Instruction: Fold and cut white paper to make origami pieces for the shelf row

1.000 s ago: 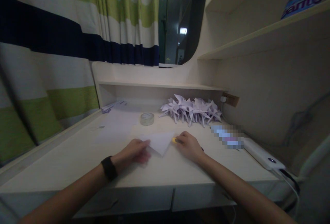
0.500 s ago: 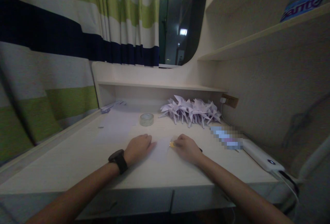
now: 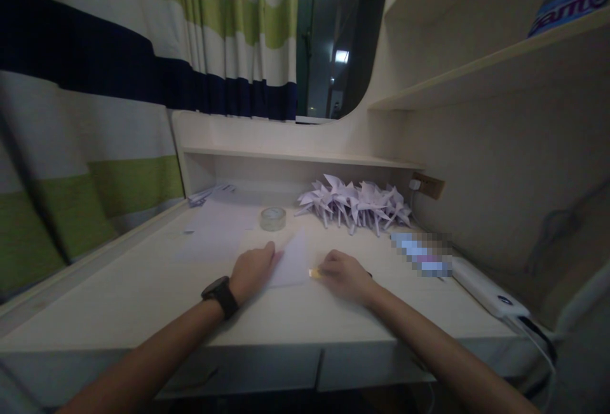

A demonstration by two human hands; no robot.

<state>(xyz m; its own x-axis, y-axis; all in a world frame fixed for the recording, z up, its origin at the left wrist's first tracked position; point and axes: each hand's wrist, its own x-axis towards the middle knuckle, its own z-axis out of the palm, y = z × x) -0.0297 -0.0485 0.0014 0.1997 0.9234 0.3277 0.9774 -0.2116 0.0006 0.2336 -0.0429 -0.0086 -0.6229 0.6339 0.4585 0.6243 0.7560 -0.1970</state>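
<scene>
A folded white paper [image 3: 293,261] lies on the desk [image 3: 143,287] between my hands, its far corner pointing away from me. My left hand [image 3: 252,270], with a black watch on the wrist, presses flat on the paper's left side. My right hand [image 3: 344,274] rests just right of the paper, fingers closed on a small yellow thing [image 3: 315,272] whose tip touches the paper's right edge. What that yellow thing is cannot be made out.
A roll of clear tape [image 3: 273,218] stands behind the paper. A heap of folded white paper pieces [image 3: 355,201] lies at the back right. A white power strip [image 3: 488,287] with a cable sits at the right edge. Loose sheets [image 3: 210,236] lie at the left.
The paper, lifted as a triangle a second ago, now lies on the desk under my left hand. My left hand turned palm down onto it. My right hand stayed beside it.
</scene>
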